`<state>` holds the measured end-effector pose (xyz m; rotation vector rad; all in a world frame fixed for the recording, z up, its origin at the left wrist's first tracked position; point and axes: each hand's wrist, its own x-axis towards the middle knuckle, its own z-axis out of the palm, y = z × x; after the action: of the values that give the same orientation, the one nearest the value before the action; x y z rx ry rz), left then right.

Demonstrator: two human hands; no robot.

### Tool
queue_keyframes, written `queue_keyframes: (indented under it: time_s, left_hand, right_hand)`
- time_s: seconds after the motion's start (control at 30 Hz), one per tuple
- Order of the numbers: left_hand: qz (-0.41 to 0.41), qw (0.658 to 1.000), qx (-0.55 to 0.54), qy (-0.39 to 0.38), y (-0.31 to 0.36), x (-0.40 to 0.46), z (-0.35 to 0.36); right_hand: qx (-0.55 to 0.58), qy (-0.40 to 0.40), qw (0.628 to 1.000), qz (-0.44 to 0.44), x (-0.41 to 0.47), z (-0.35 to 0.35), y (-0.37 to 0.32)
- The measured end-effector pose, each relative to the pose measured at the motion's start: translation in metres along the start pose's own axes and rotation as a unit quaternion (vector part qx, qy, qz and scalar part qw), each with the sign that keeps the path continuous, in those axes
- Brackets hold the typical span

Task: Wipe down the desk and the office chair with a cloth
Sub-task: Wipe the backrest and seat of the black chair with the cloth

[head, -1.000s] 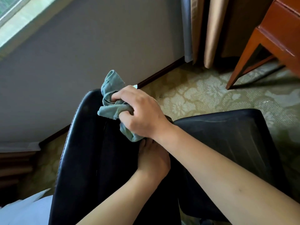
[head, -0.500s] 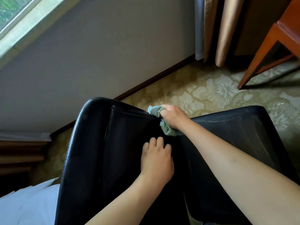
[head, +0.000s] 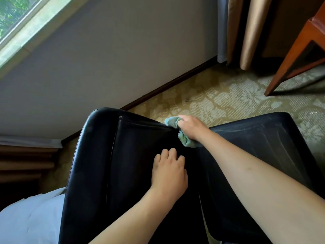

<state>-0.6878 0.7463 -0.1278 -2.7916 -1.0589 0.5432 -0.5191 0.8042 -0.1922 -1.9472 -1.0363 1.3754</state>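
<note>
- In the lower middle of the view, a black office chair [head: 109, 173] is seen from above — backrest left, seat right.
- The left hand [head: 168, 173] is laid on the backrest, fingers relaxed.
- A bunched teal cloth [head: 171, 121] — pressed at the backrest's far edge — is gripped by the right hand [head: 190, 126].

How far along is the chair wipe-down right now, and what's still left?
Done: cannot tell; the office chair shows no clear wiped area, and its seat carries pale streaks. In hand: the right hand grips the green cloth at the junction of backrest and seat, while the left hand rests on the backrest. Left: the seat likely; only the desk's leg shows.
</note>
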Motion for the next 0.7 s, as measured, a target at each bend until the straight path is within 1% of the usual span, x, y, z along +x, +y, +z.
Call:
queue_keyframes:
  time_s: [0.3,0.47,0.57,0.67,0.7]
  left_hand:
    - [-0.014,1.0,-0.02,-0.016,0.003,0.004,-0.003]
    - [-0.014,0.999,-0.028,-0.013,0.001,0.003,-0.005]
    - [-0.005,0.999,-0.033,-0.025,0.0,0.003,-0.006]
    - [-0.007,0.999,-0.036,-0.036,0.001,0.002,-0.007]
    - [-0.003,0.999,-0.029,-0.026,0.001,0.002,-0.008]
  right_hand:
    - [0.034,0.013,0.999,0.036,0.008,0.006,0.014]
    - [0.063,0.013,0.997,0.046,0.008,0.008,0.01]
    - [0.073,0.015,0.997,0.013,-0.003,0.005,-0.005]
    - [0.074,0.012,0.994,-0.075,-0.022,0.003,-0.056]
    - [0.069,0.012,0.992,-0.107,-0.032,0.002,-0.078]
